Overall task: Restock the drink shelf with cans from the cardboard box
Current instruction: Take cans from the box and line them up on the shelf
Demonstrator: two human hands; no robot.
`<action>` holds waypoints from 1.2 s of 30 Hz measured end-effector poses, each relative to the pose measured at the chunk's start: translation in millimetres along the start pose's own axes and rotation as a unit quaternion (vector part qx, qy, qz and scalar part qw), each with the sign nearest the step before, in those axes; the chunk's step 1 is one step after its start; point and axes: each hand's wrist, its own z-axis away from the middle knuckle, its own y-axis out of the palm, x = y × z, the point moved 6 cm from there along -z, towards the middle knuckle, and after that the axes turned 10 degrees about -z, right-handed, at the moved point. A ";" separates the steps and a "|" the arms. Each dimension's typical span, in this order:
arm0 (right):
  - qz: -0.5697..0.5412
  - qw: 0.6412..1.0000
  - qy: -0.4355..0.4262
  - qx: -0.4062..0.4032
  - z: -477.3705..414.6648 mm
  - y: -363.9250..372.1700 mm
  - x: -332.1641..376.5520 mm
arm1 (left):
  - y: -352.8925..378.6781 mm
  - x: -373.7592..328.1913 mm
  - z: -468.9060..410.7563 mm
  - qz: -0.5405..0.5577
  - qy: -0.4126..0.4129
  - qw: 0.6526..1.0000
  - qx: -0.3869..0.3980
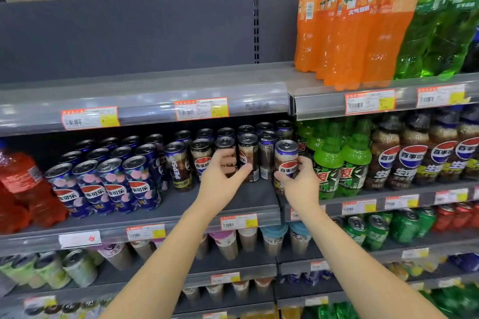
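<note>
Two hands at the middle shelf (248,195). My left hand (220,180) curls round a dark cola can (225,146) standing in the front row. My right hand (299,182) clasps the end can (286,160), upright, just beside the green bottles (329,171).

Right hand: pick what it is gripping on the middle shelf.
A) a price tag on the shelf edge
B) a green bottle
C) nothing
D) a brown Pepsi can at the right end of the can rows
D: the right hand has its fingers and thumb curled round the brown Pepsi can, which stands just left of the green bottles.
</note>
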 end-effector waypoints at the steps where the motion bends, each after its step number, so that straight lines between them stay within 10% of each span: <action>1: 0.011 1.000 0.002 -0.007 -3.9 2.2 -4.1 | -4.0 3.9 1.7 -0.001 -0.006 1.000 0.000; 36: 0.101 0.988 0.017 -0.114 -45.7 27.7 -34.0 | -5.1 30.4 28.2 -0.003 -0.012 1.000 0.022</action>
